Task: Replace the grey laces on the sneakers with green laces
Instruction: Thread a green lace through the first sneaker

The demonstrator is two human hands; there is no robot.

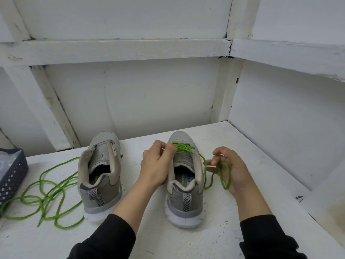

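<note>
Crisscrossing the grey mesh sneaker, fuzzy green lace is pinched by the left hand; the right hand beside the sneaker grips its loops.

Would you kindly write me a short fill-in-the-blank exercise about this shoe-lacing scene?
1. The lace looped in the right hand is ____.
2. The left sneaker has ____ lace threaded.
3. The left hand pinches lace at the ____ sneaker.
Missing words: green; no; right.
</note>
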